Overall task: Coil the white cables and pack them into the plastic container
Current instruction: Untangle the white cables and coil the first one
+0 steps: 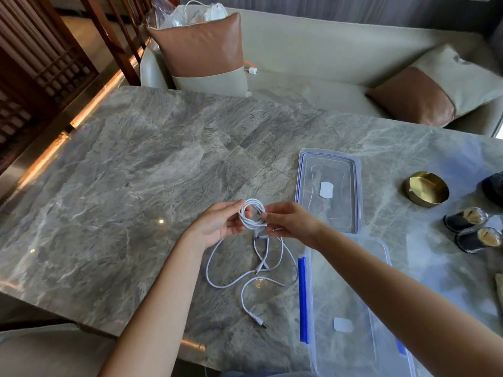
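Observation:
A small coil of white cable [251, 214] is held above the marble table between both hands. My left hand [217, 224] grips the coil's left side, fingers through the loop. My right hand [288, 223] pinches its right side. Below the hands more white cable [245, 278] lies in loose loops on the table, one plug end [260, 321] near the front edge. The clear plastic container [353, 322] with blue clips stands under my right forearm. Its clear lid [328, 191] lies flat further back.
A brass ashtray [426, 188] sits at the right, with two small dark cups [473, 229] in front of it. Behind the table stands a sofa with brown and cream cushions [206, 53] and a bag of white cables [190, 14]. The marble table [136, 172] stretches left.

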`<action>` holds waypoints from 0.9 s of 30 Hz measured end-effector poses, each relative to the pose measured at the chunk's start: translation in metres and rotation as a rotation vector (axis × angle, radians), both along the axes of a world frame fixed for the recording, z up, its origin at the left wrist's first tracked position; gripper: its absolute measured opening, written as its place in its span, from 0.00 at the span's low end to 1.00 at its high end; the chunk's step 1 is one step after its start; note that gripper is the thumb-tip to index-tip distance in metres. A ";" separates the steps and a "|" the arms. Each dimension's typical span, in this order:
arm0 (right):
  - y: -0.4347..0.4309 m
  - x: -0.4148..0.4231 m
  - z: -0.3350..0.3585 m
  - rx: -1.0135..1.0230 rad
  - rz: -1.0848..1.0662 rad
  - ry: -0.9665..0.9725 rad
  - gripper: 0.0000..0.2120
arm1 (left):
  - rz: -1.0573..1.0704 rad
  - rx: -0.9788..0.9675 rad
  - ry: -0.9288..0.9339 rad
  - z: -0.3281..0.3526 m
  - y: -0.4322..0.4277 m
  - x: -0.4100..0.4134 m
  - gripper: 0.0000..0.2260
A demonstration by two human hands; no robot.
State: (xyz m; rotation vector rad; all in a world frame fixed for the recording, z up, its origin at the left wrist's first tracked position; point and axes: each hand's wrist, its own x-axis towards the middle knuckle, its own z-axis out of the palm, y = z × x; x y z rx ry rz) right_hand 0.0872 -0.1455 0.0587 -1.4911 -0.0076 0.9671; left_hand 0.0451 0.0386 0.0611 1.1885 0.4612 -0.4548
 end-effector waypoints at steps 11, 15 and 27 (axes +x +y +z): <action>0.052 0.047 -0.026 -0.010 -0.411 0.183 0.14 | 0.156 0.152 -0.051 -0.028 0.013 0.053 0.08; 0.073 0.074 -0.036 -0.049 -0.426 0.186 0.14 | 0.228 0.249 -0.051 -0.041 0.022 0.079 0.10; 0.119 0.126 -0.089 -0.357 -0.278 -0.099 0.08 | 0.290 0.647 0.014 -0.101 0.057 0.116 0.04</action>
